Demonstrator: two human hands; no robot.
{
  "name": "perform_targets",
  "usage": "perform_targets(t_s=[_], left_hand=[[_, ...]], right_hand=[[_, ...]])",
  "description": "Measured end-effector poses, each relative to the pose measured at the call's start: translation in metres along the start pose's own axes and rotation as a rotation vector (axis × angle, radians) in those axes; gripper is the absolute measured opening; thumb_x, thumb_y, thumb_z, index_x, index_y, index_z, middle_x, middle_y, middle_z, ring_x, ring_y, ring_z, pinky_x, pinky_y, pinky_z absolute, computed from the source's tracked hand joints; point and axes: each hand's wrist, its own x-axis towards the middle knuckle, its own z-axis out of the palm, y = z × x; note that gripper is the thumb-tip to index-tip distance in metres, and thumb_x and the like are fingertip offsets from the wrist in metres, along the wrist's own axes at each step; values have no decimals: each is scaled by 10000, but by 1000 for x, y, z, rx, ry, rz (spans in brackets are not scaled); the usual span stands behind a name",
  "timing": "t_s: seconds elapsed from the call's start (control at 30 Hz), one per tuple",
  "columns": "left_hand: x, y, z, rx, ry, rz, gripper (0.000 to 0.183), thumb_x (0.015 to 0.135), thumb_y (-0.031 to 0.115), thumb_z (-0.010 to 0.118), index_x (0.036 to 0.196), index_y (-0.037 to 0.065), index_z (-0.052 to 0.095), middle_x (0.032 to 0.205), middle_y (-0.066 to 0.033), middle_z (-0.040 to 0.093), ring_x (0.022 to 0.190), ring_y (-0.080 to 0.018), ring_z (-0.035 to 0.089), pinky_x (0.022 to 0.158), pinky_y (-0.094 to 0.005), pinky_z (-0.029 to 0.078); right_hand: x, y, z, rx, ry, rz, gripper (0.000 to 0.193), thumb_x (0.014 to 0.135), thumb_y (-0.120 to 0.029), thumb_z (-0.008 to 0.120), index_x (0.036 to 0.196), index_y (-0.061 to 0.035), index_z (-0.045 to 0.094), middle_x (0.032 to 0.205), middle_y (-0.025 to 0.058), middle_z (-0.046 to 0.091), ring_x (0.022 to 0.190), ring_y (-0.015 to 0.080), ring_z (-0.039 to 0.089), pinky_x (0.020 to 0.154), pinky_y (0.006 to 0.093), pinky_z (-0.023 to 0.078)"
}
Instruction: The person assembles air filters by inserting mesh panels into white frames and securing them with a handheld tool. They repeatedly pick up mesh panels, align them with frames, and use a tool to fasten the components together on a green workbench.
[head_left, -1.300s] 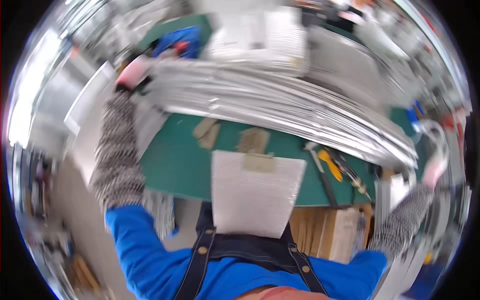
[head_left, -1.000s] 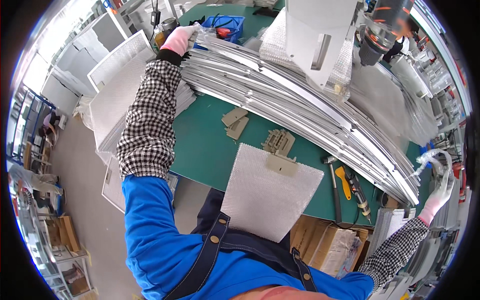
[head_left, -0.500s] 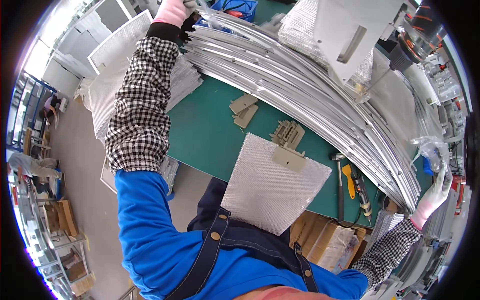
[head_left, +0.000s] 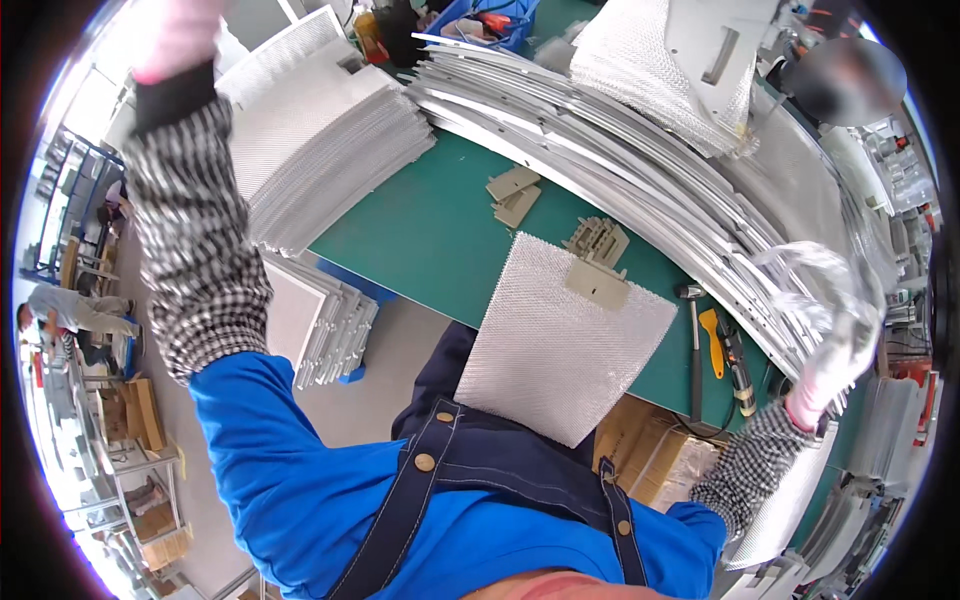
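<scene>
My left hand (head_left: 180, 35), in a pink and white glove, is raised at the upper left; motion smears its fingers. Beneath it and to its right lies a stack of silvery mesh panels (head_left: 335, 155). On the far right my gloved right hand (head_left: 832, 372) is closed on crumpled clear plastic film (head_left: 805, 265), beside the end of a bundle of long metal strips (head_left: 600, 150). One mesh panel (head_left: 560, 340) leans between my lap and the table, a beige plastic plate (head_left: 597, 284) on its upper edge.
On the green table (head_left: 400, 240) lie beige plastic parts (head_left: 514, 195), a hammer (head_left: 694, 350), a yellow-handled tool (head_left: 711, 340) and a power screwdriver (head_left: 738, 370). A blue bin (head_left: 515, 25) stands at the back. Below are a cardboard box (head_left: 640, 450) and more framed panels (head_left: 335, 330).
My left hand has swung left, away from the strip bundle, uncovering the panel stack. My right hand has come left and slightly nearer, and the clear plastic film has shifted with it.
</scene>
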Motion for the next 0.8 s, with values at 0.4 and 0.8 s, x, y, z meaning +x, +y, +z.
perform_targets(t_s=[0.4,0.8], left_hand=[[-225,-24,207,175,-264,-128,363,846,159,747,1188,83,651,1170,-161,578,1081,-316,603,896,-380,491],[-270,-14,241,-529,-199,-580,473,889,-21,570,1360,-46,550,1318,-145,632,1167,-194,618,989,-323,502]], right_hand=[[-115,-107,148,809,-399,484,267,859,63,586,1093,-42,509,1209,135,616,1048,173,609,933,326,510],[-143,-72,139,1218,-49,372,267,903,-74,693,1131,14,586,1142,110,613,957,172,630,833,293,544]])
